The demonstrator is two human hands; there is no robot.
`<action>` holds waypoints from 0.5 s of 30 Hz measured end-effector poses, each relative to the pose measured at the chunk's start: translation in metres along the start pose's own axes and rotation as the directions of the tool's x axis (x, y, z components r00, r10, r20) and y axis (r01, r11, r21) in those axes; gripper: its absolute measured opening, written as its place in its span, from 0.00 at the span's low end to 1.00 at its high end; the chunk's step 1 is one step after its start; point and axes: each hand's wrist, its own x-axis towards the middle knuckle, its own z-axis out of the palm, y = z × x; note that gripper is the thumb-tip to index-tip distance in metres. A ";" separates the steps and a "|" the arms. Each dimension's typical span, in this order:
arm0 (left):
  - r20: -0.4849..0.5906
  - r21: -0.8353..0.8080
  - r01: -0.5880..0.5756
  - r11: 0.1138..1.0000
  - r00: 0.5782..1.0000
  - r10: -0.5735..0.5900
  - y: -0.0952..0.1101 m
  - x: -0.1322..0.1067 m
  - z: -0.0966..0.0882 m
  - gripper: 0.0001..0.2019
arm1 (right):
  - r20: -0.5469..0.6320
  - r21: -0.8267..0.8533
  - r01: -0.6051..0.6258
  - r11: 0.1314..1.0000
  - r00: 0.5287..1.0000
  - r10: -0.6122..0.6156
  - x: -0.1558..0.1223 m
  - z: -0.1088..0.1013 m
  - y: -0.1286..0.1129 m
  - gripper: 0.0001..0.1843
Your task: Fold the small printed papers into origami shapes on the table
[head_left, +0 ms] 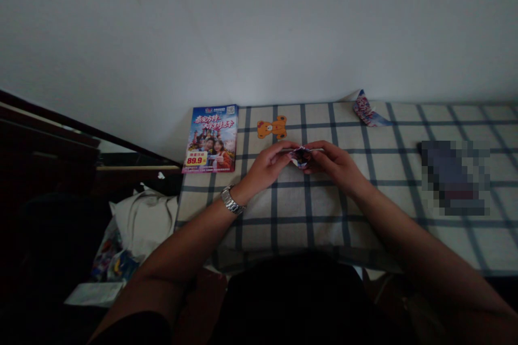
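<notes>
My left hand (269,164) and my right hand (334,161) meet over the checked tablecloth (307,205), both pinching a small folded piece of printed paper (301,156) between their fingertips. The paper is dark with white and reddish patches, and most of it is hidden by my fingers. A metal watch (232,201) sits on my left wrist. Both forearms rest on or just above the cloth.
A colourful flyer (211,139) lies at the table's far left corner. An orange bear shape (273,127) lies beside it. A folded printed paper (366,109) leans at the wall. A blurred dark object (455,177) lies to the right. Bags (133,226) sit below left.
</notes>
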 end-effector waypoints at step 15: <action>0.033 0.073 -0.168 0.983 0.986 0.166 -0.003 -0.003 0.000 0.11 | -0.024 0.011 0.042 0.999 0.999 -0.041 0.001 -0.001 0.003 0.21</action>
